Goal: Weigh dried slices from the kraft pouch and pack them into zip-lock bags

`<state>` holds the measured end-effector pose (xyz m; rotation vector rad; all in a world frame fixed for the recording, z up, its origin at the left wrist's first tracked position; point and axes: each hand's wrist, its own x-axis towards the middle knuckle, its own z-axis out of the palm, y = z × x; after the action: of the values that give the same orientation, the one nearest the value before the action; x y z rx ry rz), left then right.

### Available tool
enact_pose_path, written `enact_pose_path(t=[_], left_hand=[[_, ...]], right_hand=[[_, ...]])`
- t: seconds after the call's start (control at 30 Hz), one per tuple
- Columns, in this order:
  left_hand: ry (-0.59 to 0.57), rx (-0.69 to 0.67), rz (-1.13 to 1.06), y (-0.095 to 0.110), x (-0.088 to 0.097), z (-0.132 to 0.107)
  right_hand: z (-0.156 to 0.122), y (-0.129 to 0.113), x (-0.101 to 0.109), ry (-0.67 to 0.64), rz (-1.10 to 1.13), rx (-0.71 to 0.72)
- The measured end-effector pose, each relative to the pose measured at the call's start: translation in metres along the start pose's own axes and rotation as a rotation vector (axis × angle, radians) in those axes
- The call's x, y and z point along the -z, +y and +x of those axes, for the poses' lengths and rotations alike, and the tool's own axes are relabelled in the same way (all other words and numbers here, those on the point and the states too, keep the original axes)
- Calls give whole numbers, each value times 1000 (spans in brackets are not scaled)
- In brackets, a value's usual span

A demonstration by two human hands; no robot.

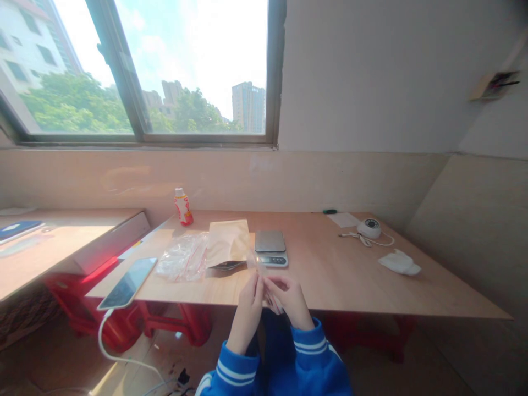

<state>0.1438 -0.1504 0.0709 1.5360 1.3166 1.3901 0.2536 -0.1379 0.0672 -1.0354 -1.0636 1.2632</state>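
Observation:
At the table's front edge my left hand (249,297) and my right hand (289,297) meet, fingertips pinched together. Between them is a small clear plastic bag (256,265), its see-through film showing just above the fingers; whether anything is inside I cannot tell. Just beyond the hands stands a kitchen scale (270,242) with a bare metal plate and a small display. Left of the scale lies a brown paper pouch (228,241), its dark mouth gaping towards me. Several clear zip bags (183,257) lie in a loose pile beside the pouch.
A phone (128,283) with a white cable overhangs the table's left edge. Behind stands a red-and-white bottle (183,206). On the right are a white round device with a cord (369,228), a crumpled white tissue (400,263), and white paper (343,220). Red stools (177,322) stand below.

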Motion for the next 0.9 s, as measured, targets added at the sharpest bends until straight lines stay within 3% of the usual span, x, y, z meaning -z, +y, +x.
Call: enact_pose_path(t=[0.2,0.3,0.43,0.6,0.77,0.9], left_hand=[[-76,-2,-23,2,2,-2],[-47,27,-19,2,0,-2],[45,68,-16,-1,-4,-3],[142,89,21,3,-1,-8],[31,30,36,7,7,-11],[-73,6,-94,-1,8,-7]], right_hand=[[-3,-7,11,-74,29,-31],[-4,-8,8,-56,-35,13],[-7,-8,-3,85,-224,135],[-6,-9,1,406,-388,270],[0,-12,30,672,-255,255],[-5,-25,38,621,-154,263]])
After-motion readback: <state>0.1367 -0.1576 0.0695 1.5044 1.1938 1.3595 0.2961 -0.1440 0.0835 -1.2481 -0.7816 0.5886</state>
